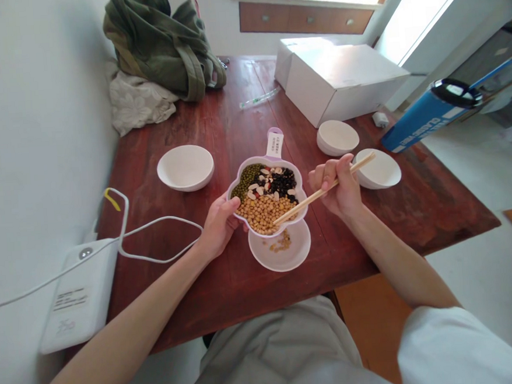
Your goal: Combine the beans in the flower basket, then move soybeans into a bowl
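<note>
My left hand (221, 225) grips the left edge of a scalloped white and lilac tray (303, 184) with a labelled handle. In it lie soybeans (261, 211), green mung beans (243, 185), black beans (284, 180) and pale flat seeds mixed with a few red bits. Closed around a pair of wooden chopsticks (313, 197), my right hand (337, 187) points their tips into the soybeans near the tray's front edge. Below the tray, partly covered by it, a white bowl (260, 259) contains some soybeans.
Another white bowl (186, 169) stands left; two more, one farther back (337, 138) and one nearer (378, 169), sit right. A blue tumbler (430, 112), white box (340, 78) and green bag (162, 46) line the table's far parts. A white cable (168, 260) loops left beside a power bank (79, 295).
</note>
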A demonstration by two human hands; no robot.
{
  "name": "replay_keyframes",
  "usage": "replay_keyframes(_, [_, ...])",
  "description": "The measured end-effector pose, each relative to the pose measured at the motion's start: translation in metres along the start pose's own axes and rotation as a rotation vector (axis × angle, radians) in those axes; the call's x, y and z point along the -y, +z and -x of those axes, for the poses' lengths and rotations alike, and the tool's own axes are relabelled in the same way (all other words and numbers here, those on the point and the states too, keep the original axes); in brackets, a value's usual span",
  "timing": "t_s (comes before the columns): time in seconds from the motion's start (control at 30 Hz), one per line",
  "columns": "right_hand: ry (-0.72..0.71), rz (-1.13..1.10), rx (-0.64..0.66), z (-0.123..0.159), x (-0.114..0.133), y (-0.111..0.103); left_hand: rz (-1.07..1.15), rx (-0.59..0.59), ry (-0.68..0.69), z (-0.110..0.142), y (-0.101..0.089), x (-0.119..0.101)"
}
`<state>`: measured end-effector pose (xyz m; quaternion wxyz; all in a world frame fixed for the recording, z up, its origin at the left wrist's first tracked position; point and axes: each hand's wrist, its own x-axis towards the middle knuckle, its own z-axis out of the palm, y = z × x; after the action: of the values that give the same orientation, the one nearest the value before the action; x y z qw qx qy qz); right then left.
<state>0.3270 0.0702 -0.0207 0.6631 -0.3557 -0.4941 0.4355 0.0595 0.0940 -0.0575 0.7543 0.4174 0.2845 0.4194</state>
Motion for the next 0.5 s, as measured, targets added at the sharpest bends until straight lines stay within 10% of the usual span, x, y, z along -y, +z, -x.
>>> replay_keyframes(0.5, [-0.002, 0.044, 0.020, 0.0045, -0.0072, 0.0020, -0.026, -0.004, 0.016, -0.0003, -0.0054, 0.0051])
